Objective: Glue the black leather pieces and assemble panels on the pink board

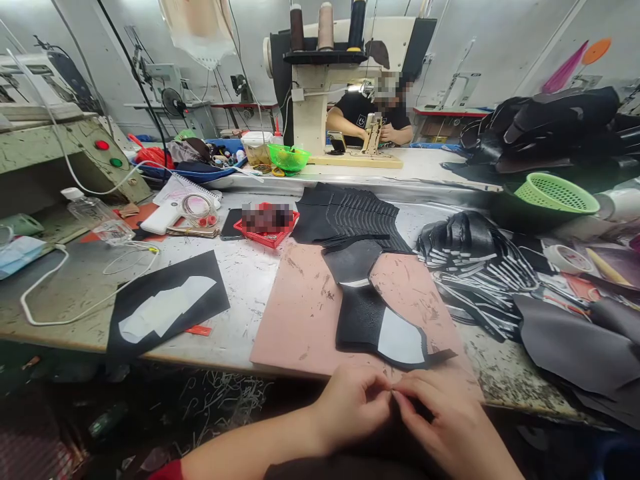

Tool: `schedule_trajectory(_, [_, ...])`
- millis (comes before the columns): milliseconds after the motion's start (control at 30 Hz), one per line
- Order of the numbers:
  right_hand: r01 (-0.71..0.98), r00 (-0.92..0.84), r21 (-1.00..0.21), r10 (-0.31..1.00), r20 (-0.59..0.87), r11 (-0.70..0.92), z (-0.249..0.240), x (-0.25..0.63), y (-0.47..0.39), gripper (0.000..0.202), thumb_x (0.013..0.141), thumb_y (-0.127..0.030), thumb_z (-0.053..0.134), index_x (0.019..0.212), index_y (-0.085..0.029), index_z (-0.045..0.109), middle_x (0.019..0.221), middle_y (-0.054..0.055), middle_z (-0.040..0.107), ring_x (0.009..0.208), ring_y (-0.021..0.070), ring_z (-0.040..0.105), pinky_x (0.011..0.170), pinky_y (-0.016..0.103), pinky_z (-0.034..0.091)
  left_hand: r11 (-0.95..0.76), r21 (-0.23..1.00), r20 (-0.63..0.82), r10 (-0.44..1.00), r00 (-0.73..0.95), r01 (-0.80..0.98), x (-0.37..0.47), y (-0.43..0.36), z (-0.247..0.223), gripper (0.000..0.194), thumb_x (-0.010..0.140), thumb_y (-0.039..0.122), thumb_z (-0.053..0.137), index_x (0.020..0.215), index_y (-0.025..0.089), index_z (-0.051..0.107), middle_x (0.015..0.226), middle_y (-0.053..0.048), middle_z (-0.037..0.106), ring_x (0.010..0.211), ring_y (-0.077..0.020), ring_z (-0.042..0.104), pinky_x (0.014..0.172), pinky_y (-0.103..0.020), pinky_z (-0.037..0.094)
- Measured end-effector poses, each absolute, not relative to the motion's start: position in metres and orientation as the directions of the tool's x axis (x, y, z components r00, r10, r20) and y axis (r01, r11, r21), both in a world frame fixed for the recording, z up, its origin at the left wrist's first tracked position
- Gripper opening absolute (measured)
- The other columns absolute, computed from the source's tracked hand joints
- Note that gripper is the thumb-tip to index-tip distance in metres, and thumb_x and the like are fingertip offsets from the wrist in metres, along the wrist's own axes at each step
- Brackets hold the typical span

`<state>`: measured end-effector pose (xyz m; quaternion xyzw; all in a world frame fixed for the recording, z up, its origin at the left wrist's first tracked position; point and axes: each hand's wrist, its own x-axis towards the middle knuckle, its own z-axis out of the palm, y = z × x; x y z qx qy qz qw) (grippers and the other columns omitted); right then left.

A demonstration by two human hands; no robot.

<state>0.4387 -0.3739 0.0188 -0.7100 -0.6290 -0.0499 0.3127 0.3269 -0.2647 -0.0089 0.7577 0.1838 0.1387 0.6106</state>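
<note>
My left hand (pixel 357 403) and my right hand (pixel 433 403) meet at the front edge of the pink board (pixel 295 313), fingertips pinched together. Whatever lies between the fingertips is too small and dark to make out. Just beyond them on the board rests a black shoe-upper piece (pixel 360 320) with a pale grey patch (pixel 400 337) and a thin dark strip at its right end. Farther back a dark grey piece (pixel 354 261) overlaps the board. Behind it lies a fanned stack of black pieces (pixel 350 213).
A red basket (pixel 267 237) and a white glue gun (pixel 163 217) stand back left; white cut pieces (pixel 165 310) lie on black sheet. Piled strips (pixel 475 267) and grey leather (pixel 580 340) cover the right. Beyond, a person (pixel 350 117) sits behind a sewing machine (pixel 310 100).
</note>
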Motion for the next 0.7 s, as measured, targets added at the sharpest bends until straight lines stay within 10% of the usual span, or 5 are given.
schedule_trajectory(167, [0.945, 0.188, -0.326, 0.841, 0.507, -0.014, 0.018, 0.437, -0.372, 0.022, 0.081, -0.016, 0.044, 0.067, -0.018, 0.06, 0.06, 0.003, 0.061, 0.052, 0.0144, 0.057, 0.05, 0.024, 0.046, -0.178, 0.977, -0.029, 0.445, 0.895, 0.121, 0.328, -0.264, -0.011, 0.016, 0.068, 0.018, 0.051, 0.067, 0.012, 0.065, 0.064, -0.004, 0.061, 0.06, -0.0126, 0.052, 0.059, -0.023, 0.04])
schedule_trajectory(433, [0.691, 0.438, -0.718, 0.838, 0.325, -0.082, 0.008, 0.438, -0.378, 0.016, 0.081, -0.026, 0.051, 0.071, -0.021, 0.063, 0.066, 0.002, 0.064, 0.056, 0.0149, 0.06, 0.05, 0.022, 0.049, 0.082, 0.995, -0.093, 0.455, 0.886, 0.062, 0.33, -0.263, -0.004, 0.016, 0.069, 0.027, 0.055, 0.061, 0.014, 0.058, 0.061, -0.002, 0.055, 0.062, -0.0124, 0.05, 0.062, -0.024, 0.041])
schedule_trajectory(700, [0.671, 0.425, -0.738, 0.854, 0.302, -0.073, 0.011, 0.441, -0.38, 0.019, 0.083, -0.029, 0.052, 0.07, -0.022, 0.064, 0.067, 0.002, 0.065, 0.06, 0.0156, 0.062, 0.053, 0.021, 0.05, 0.094, 0.994, -0.086, 0.444, 0.892, 0.049, 0.331, -0.262, -0.003, 0.016, 0.071, 0.027, 0.056, 0.062, 0.014, 0.059, 0.06, -0.001, 0.054, 0.06, -0.0113, 0.05, 0.061, -0.023, 0.041])
